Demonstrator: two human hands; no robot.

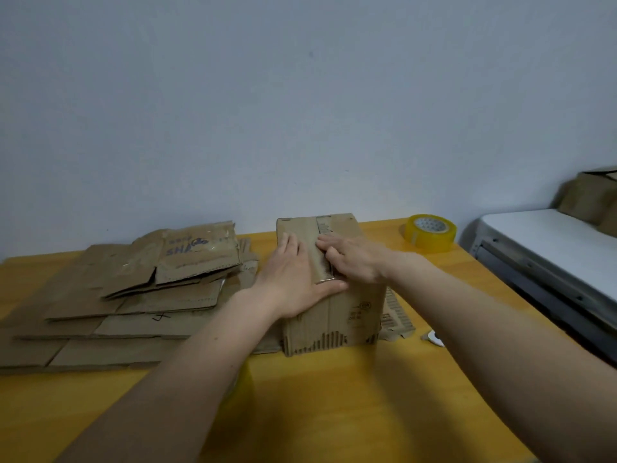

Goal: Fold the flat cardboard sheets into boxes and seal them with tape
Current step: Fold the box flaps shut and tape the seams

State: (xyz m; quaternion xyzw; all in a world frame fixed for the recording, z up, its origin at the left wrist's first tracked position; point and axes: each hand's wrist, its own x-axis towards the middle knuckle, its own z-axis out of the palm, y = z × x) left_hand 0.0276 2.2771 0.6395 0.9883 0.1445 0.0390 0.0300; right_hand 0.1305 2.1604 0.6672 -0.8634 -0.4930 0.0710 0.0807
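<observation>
The folded box [334, 279] stands on the yellow table [334, 396], just right of the flat cardboard sheets [127, 295]. The left hand [293, 279] presses flat on its top with fingers straight, while the right hand [354, 259] curls its fingers at the centre seam (whether they pinch tape, I cannot tell). Light, worn cardboard probably buckles easily, so hold near the flap edges; the tape roll [429, 232] sits beyond.

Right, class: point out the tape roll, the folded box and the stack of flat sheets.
tape roll [429, 232]: head view, on its yellow outer side.
folded box [354, 312]: head view, on its near front face.
stack of flat sheets [110, 295]: head view, on an upper sheet.
</observation>
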